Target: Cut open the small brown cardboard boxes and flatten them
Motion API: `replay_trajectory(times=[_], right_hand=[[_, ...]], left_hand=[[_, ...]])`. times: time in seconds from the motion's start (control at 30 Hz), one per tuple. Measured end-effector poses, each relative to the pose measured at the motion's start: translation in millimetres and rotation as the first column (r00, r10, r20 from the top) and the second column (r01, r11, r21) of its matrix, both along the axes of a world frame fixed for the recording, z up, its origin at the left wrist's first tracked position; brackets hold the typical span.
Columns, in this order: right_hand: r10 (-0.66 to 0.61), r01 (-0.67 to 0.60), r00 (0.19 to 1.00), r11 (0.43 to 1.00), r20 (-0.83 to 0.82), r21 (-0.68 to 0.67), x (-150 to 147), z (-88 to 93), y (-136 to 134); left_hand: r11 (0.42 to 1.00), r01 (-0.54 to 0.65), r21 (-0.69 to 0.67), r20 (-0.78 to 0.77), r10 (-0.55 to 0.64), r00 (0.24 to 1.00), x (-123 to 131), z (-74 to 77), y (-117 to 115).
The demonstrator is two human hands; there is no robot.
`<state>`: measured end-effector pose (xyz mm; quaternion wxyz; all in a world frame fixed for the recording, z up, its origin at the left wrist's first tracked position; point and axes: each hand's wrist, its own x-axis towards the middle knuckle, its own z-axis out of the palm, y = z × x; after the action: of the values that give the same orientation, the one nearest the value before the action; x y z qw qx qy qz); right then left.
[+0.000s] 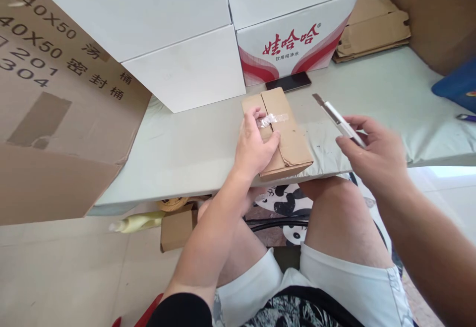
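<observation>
A small brown cardboard box (292, 136) lies on the cloth-covered surface in front of me, close to its front edge. Crumpled clear tape (278, 118) crosses the seam between its top flaps. My left hand (255, 141) rests on the left part of the box top, fingers curled by the tape and thumb pressed near the seam, steadying the box. To the right of the box, my right hand (372, 146) is closed around a white utility knife (340, 122). The knife's dark blade is out and points up and left, apart from the box.
White cartons (206, 69) and a red-and-white water carton (286, 46) stand behind. A black phone (288, 82) lies before them. A large printed carton (67, 118) is at left, flattened cardboard (375, 34) at back right, a blue object (455, 86) at far right.
</observation>
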<state>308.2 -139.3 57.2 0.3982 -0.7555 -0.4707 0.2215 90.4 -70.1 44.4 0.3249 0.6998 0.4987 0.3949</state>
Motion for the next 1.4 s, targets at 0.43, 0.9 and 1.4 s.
replay_trajectory(times=[0.43,0.9,1.4], right_hand=[[0.289,-0.346,0.883,0.934,0.37,0.094,-61.4,34.0,2.6],[0.422,-0.453,0.891,0.856,0.17,0.248,-72.2,36.2,1.3],[0.356,-0.376,0.925,0.906,0.132,0.194,-73.3,29.0,5.9]], left_hand=[[0.992,-0.104,-0.067,-0.024,0.103,0.994,0.7,-1.9,0.4],[0.991,-0.07,-0.116,0.015,0.072,0.997,-1.1,-2.9,-0.3],[0.987,-0.096,-0.131,0.01,0.098,0.995,-0.5,-0.4,-2.0]])
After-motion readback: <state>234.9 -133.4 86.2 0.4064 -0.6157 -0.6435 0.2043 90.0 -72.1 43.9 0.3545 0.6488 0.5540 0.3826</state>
